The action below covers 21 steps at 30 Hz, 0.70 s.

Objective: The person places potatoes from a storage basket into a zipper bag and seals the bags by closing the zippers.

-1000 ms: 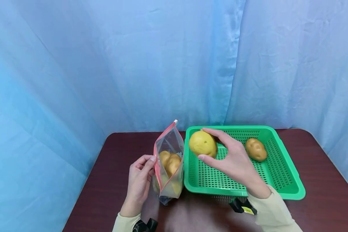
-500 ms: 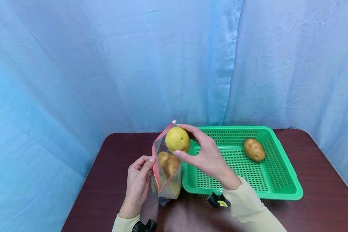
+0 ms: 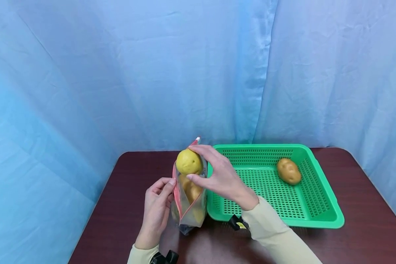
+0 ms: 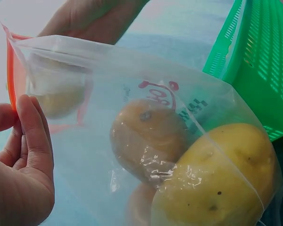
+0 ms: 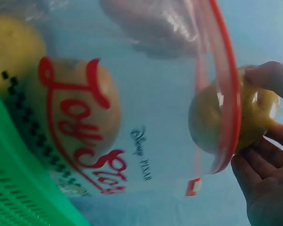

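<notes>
My right hand (image 3: 222, 178) grips a round yellow potato (image 3: 189, 162) between thumb and fingers at the mouth of a clear zip bag (image 3: 193, 216) with a red-pink rim. In the right wrist view, part of this potato (image 5: 210, 117) shows through the plastic, inside the rim. With thumb and fingers, my left hand (image 3: 158, 207) pinches the bag's left rim. Lower in the bag lie brown potatoes (image 4: 148, 139) and a larger yellow potato (image 4: 217, 174), seen through the film in the left wrist view. The bag stands upright with its mouth spread.
A green plastic basket (image 3: 333, 216) stands right of the bag, close against it, with one brown potato (image 3: 289, 171) at its right side. Both rest on a dark red-brown table (image 3: 118, 212). Behind hangs a light blue curtain (image 3: 184, 73).
My right hand has carried the yellow potato left, from above the basket to the bag's mouth. My left hand keeps its hold on the rim.
</notes>
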Motion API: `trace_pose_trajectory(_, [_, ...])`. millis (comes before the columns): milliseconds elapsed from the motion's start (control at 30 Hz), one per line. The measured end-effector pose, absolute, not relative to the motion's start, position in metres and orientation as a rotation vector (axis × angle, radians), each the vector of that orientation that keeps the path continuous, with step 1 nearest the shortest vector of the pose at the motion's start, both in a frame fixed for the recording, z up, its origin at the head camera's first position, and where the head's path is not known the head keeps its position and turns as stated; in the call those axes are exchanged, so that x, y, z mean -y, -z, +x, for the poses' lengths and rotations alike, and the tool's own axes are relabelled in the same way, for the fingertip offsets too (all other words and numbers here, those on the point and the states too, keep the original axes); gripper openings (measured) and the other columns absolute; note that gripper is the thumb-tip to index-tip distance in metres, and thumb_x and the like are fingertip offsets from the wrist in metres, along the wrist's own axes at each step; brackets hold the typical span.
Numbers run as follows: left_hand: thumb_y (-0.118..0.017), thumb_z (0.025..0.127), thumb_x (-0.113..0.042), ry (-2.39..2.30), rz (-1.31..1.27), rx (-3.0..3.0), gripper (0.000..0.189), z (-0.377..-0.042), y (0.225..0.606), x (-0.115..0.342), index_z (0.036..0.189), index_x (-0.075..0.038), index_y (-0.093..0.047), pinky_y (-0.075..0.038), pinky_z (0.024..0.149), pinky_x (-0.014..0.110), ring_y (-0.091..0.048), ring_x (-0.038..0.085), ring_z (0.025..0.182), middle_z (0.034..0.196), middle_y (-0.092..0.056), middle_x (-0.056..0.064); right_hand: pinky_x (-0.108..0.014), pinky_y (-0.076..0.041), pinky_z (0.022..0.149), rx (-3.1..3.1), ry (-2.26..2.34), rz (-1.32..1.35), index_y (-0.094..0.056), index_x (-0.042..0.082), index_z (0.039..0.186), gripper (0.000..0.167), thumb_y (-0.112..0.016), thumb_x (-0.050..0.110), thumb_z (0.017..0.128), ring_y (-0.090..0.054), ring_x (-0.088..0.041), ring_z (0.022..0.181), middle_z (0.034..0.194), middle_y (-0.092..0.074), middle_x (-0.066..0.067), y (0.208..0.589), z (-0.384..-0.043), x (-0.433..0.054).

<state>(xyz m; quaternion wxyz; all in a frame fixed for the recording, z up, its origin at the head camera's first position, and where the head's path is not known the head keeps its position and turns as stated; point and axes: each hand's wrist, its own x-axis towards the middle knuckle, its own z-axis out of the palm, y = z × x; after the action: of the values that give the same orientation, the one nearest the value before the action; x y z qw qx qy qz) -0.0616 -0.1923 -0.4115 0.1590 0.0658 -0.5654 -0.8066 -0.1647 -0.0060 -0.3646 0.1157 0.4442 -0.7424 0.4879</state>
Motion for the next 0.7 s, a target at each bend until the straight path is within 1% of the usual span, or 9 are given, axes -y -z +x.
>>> trace_pose_trajectory(167, [-0.065, 0.102, -0.007, 2.306, 0.193, 1.61, 0.011, -0.062, 0.411, 0.192, 0.093, -0.006, -0.072, -0.056, 0.062, 0.021, -0.063, 0.009, 0.069, 0.077, -0.066, 0.001, -0.041, -0.054, 0.099, 2.214, -1.31, 1.339, -0.057, 0.01, 0.144, 0.067, -0.087, 0.024, 0.086, -0.059, -0.021, 0.126, 0.141, -0.061, -0.004, 0.372, -0.171, 0.008])
trace_pose_trajectory(300, [-0.066, 0.101, -0.007, 2.311, 0.193, 1.588, 0.01, -0.062, 0.41, 0.192, 0.093, -0.005, -0.071, -0.056, 0.062, 0.021, -0.064, 0.009, 0.069, 0.078, -0.067, 0.001, -0.044, -0.052, 0.103, 2.255, -1.217, 1.35, -0.057, 0.009, 0.144, 0.067, -0.087, 0.025, 0.086, -0.058, -0.025, 0.13, 0.143, -0.061, -0.008, 0.376, -0.176, 0.009])
trace_pose_trajectory(467, [-0.065, 0.102, -0.007, 2.305, 0.183, 1.584, 0.01, -0.061, 0.41, 0.193, 0.094, -0.005, -0.071, -0.055, 0.062, 0.02, -0.064, 0.008, 0.07, 0.08, -0.067, 0.001, -0.049, -0.042, 0.114, 2.307, -1.118, 1.349, -0.058, 0.005, 0.144, 0.066, -0.086, 0.023, 0.086, -0.048, -0.029, 0.142, 0.147, -0.058, -0.011, 0.381, -0.18, 0.008])
trace_pose_trajectory(600, [-0.065, 0.102, -0.006, 2.299, 0.183, 1.576, 0.011, -0.061, 0.41, 0.194, 0.093, -0.007, -0.071, -0.053, 0.061, 0.019, -0.062, 0.008, 0.069, 0.08, -0.067, 0.0, -0.053, -0.034, 0.119, 2.35, -1.065, 1.322, -0.055, 0.004, 0.147, 0.068, -0.085, 0.02, 0.087, -0.037, -0.032, 0.15, 0.155, -0.05, -0.013, 0.384, -0.182, 0.007])
trace_pose_trajectory(700, [-0.064, 0.102, -0.005, 2.304, 0.175, 1.564, 0.012, -0.061, 0.411, 0.195, 0.093, -0.008, -0.071, -0.052, 0.061, 0.019, -0.061, 0.008, 0.069, 0.08, -0.066, 0.0, -0.054, -0.037, 0.117, 2.4, -1.118, 1.236, -0.053, 0.006, 0.149, 0.068, -0.083, 0.02, 0.09, -0.038, -0.031, 0.148, 0.158, -0.046, -0.012, 0.385, -0.181, 0.002])
